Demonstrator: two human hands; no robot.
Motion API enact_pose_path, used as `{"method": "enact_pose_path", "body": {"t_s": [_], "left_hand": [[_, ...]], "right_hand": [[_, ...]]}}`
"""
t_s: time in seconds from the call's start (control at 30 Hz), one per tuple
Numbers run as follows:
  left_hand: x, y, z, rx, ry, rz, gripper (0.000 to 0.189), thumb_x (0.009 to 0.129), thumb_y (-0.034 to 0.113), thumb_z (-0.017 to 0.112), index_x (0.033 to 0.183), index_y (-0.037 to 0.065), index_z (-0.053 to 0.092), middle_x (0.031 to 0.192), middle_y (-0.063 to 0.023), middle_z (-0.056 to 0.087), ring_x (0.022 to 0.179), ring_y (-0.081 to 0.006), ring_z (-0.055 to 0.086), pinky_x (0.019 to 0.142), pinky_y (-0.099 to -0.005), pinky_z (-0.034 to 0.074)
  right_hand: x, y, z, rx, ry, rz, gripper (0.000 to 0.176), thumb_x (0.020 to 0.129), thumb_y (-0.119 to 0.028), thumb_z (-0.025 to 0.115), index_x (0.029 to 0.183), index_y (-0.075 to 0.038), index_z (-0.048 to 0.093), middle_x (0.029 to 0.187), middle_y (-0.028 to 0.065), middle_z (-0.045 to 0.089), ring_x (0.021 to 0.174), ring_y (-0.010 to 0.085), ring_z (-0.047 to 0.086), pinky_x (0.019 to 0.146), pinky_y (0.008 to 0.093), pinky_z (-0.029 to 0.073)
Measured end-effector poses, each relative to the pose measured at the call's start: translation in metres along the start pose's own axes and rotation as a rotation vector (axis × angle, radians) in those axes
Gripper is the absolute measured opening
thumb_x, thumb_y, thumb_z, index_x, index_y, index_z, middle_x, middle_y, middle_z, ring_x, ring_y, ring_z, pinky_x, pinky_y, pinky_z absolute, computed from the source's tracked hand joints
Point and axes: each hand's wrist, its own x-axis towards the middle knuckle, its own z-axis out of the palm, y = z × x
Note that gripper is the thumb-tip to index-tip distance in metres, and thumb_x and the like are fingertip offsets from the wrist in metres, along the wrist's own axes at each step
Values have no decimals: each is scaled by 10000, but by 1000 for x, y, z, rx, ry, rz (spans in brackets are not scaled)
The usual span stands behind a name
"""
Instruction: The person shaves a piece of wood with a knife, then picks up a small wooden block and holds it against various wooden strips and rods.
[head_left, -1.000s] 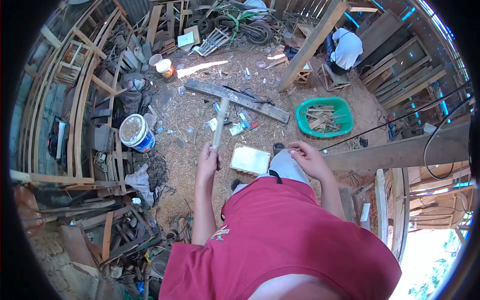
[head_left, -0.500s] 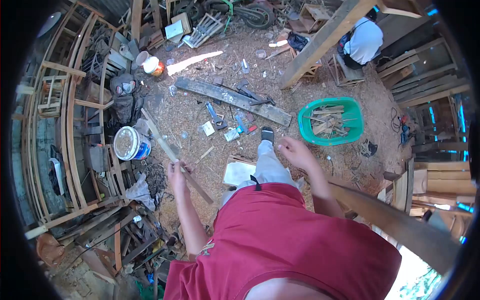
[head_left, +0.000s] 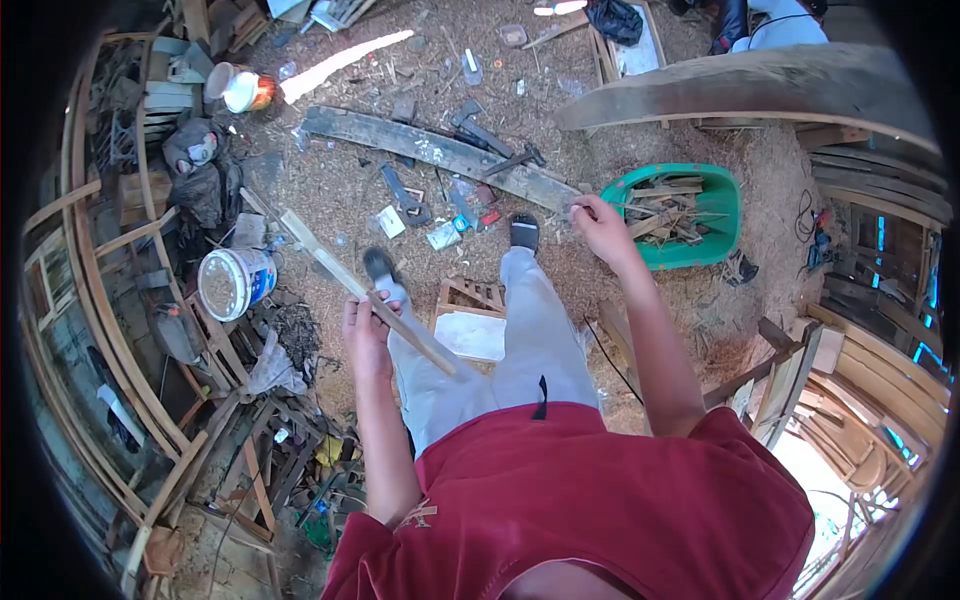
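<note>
My left hand (head_left: 368,335) is closed around a long, narrow wooden strip (head_left: 318,252), which slants from the upper left down to my lap. My right hand (head_left: 606,238) is stretched forward between the end of a dark, weathered plank (head_left: 430,150) and a green plastic tub (head_left: 738,215). Its fingers are curled together at the tips; whatever they pinch is too small to make out. Wood scraps (head_left: 668,212) fill the tub. Two hammers lie about the plank, one (head_left: 515,160) resting across it. A hand plane (head_left: 403,195) lies nearby on the ground.
A white bucket (head_left: 236,284) stands at the left beside wooden racks (head_left: 95,290). Between my feet lies a small wooden frame with a white panel (head_left: 470,335). A thick beam (head_left: 740,90) crosses the upper right. Part of another person (head_left: 785,25) shows beyond it.
My right hand has moved forward to the tub's near left side, its fingers drawing together. The view has shifted, and both feet now show. My left hand still holds the strip.
</note>
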Motion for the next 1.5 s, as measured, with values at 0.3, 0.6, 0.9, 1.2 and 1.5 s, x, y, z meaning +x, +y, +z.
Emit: {"method": "enact_pose_path", "body": {"t_s": [0.3,0.6,0.9,1.2,1.5], "left_hand": [[166,-66,-14,161,-89,-289,263,1046,189,503,1257,33,519,1142,-136,660,964,-251,686,879,-369,551],[302,-108,-57,165,-87,-421,268,1085,304,446,1208,80,529,839,-5,552,636,-103,516,609,-274,471],[422,-196,-89,263,-302,-309,350,1096,262,429,1294,-6,535,915,-44,606,716,-122,576,672,-266,477],[476,-186,-94,414,-306,-108,376,1073,122,451,1421,-20,454,1173,-140,673,1042,-225,693,897,-343,564],[487,-120,-88,364,-180,280,410,1067,120,432,1449,-29,424,1155,-136,655,1020,-232,696,894,-354,569]], "right_hand": [[39,127,117,12,100,256,279,982,-221,603,1168,-23,671,891,77,694,783,157,644,739,327,524],[54,198,254,-339,-252,215,272,952,-252,619,1097,-25,652,881,194,676,787,329,667,730,413,526],[405,267,296,-695,135,-383,299,944,-299,590,986,-6,632,946,246,684,938,442,659,819,524,525],[554,317,318,-1062,-139,85,694,895,-563,628,1222,49,660,1221,289,662,1134,425,654,978,463,524],[578,330,305,-719,-279,352,587,859,-532,710,1210,-73,612,1047,116,685,908,270,655,788,464,532]]}}
